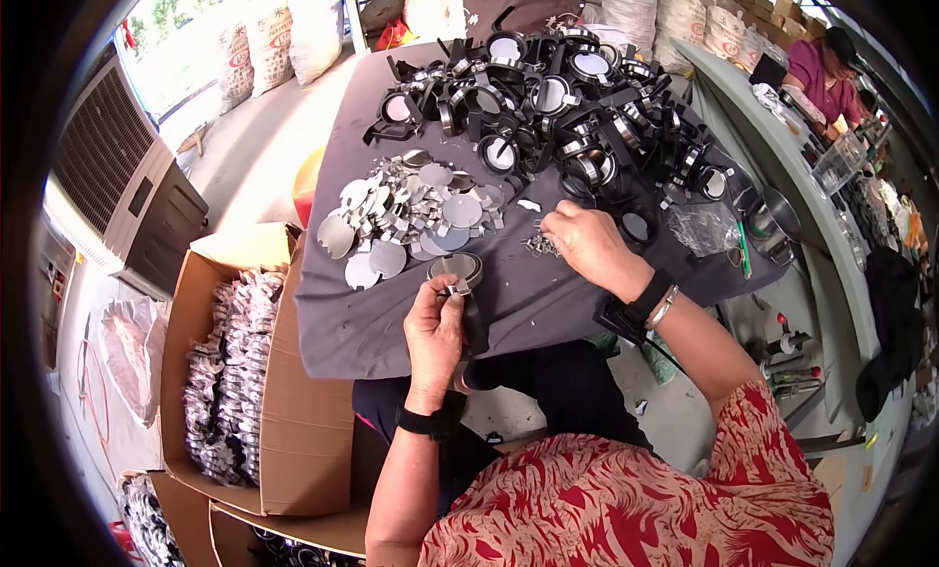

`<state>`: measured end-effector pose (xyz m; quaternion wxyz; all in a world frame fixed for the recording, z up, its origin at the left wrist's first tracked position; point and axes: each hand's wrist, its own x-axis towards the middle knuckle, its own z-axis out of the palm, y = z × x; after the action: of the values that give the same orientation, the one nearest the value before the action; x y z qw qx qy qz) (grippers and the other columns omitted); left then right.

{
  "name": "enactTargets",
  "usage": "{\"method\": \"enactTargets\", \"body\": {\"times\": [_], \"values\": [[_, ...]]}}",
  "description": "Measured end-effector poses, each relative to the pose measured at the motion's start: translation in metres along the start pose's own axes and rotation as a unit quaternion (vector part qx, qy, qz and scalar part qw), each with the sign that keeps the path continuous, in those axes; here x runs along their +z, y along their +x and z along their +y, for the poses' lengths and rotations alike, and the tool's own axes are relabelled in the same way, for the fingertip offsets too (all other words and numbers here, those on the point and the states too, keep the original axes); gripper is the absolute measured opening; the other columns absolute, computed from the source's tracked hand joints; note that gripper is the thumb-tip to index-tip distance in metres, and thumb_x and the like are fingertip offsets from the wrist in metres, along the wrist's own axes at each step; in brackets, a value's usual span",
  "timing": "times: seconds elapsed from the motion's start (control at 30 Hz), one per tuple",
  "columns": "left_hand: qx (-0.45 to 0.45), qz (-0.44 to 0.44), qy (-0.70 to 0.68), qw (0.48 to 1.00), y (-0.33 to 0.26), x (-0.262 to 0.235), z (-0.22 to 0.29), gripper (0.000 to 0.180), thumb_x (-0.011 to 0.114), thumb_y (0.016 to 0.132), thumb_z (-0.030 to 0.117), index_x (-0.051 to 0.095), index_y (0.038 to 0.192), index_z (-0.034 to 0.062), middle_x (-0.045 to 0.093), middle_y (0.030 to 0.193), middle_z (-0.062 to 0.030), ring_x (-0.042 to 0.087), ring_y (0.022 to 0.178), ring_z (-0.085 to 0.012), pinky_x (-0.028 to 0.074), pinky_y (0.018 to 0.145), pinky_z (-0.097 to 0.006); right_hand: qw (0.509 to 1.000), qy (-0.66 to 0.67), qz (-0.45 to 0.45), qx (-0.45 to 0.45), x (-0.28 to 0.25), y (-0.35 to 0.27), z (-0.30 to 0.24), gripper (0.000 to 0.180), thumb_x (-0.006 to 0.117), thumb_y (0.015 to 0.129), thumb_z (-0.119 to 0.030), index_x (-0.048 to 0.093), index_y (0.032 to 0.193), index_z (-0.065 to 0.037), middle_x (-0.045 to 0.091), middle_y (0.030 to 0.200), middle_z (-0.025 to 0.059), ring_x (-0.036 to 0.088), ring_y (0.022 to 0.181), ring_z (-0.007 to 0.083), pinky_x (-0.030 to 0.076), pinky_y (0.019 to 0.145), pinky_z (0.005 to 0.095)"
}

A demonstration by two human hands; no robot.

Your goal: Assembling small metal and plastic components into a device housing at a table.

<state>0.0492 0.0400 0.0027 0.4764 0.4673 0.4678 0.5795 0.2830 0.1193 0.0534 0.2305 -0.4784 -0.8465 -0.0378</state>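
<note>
My left hand [435, 334] grips a round metal-rimmed part with a black handle [456, 268] near the front edge of the dark cloth-covered table [381, 322]. Its thumb and fingers press at the small metal bracket on the rim, and the handle hangs down past the edge. To the right, the fingers of my right hand [594, 242] are pinched together over a little heap of tiny metal pieces [538, 245]; whatever they hold is too small to make out. Beside both hands lies a pile of flat silver discs with tabs [391, 220].
More black-handled round parts [548, 97] are heaped at the table's back. A clear plastic bag [704, 229] and metal bowl [775, 215] sit at right. Cardboard boxes [318, 410] of wrapped goods stand at left, near an air cooler [127, 176]. Another person [827, 83] works at the far right.
</note>
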Motion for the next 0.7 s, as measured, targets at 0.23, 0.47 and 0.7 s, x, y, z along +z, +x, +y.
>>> {"method": "enactTargets", "body": {"times": [0.23, 0.47, 0.7], "values": [[0.010, -0.003, 0.000, 1.000, 0.000, 0.002, 0.000, 0.018, 0.050, 0.091, 0.005, 0.057, 0.108, 0.0060, 0.049, 0.062, 0.0059, 0.040, 0.046, -0.0011, 0.034, 0.041, -0.018, 0.996, -0.039, -0.064, -0.050, 0.023, 0.004, -0.016, 0.006, 0.060, 0.078, -0.007, 0.057, 0.082, -0.005, 0.056, 0.085, 0.0095, 0.060, 0.072, 0.0319, 0.049, 0.062, 0.0407], [-0.004, 0.005, -0.007, 1.000, -0.001, 0.000, -0.001, 0.016, 0.051, 0.090, 0.003, 0.057, 0.106, 0.0044, 0.051, 0.067, 0.0062, 0.039, 0.051, -0.0001, 0.033, 0.044, -0.017, 0.983, 0.130, -0.116, -0.061, 0.025, 0.007, -0.001, 0.005, 0.060, 0.079, -0.006, 0.057, 0.080, -0.002, 0.060, 0.075, 0.0124, 0.061, 0.072, 0.0305, 0.047, 0.064, 0.0389], [-0.005, 0.009, -0.015, 1.000, -0.001, 0.002, 0.002, 0.017, 0.051, 0.090, 0.003, 0.057, 0.105, 0.0048, 0.050, 0.067, 0.0069, 0.039, 0.051, 0.0000, 0.032, 0.044, -0.017, 0.975, 0.221, -0.020, -0.013, 0.019, 0.000, -0.001, 0.005, 0.062, 0.079, -0.002, 0.061, 0.084, -0.001, 0.061, 0.080, 0.0105, 0.062, 0.073, 0.0255, 0.049, 0.063, 0.0325]]}}
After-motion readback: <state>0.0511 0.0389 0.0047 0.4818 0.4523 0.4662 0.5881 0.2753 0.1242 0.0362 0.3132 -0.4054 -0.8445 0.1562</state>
